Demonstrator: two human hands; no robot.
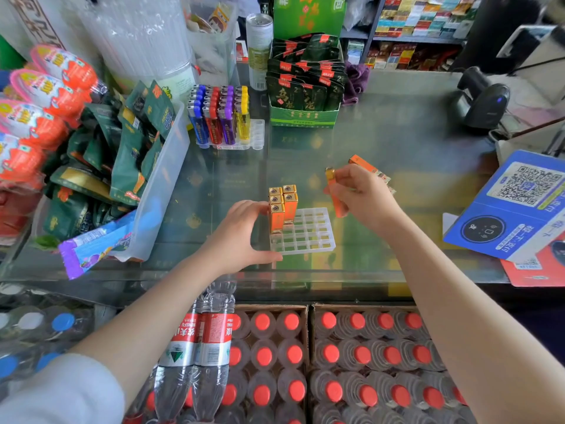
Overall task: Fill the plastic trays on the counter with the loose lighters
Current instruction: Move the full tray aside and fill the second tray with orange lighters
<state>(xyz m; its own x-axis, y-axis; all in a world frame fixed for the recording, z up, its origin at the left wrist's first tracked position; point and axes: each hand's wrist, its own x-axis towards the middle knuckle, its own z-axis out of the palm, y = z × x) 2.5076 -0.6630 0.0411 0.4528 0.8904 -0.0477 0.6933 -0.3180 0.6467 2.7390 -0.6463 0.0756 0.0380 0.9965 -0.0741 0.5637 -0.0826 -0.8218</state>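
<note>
While the clear tray [308,237] sits on the glass counter [397,142] mid-fill, the left hand [241,237] brackets its near-left corner: thumb stretched along the front edge, fingers spread and curved up beside the standing orange lighters [282,206], touching or nearly touching them. Likely a brace, so the light tray does not skid and the row does not topple as the next piece goes in. Five lighters stand upright in the far-left cells, gold caps up; remaining cells empty, so the fill is at an early stage. Right hand [360,194] hovers just right of the tray, thumb and fingers pinching one lighter [334,194], cap up, body hanging down — already oriented for a straight drop into a cell. More loose lighters [367,168] show behind that hand; whether it holds them or they lie on the counter, cannot tell. A second tray [229,117] of coloured lighters stands farther back, nearly full, right-hand column of cells open.
</note>
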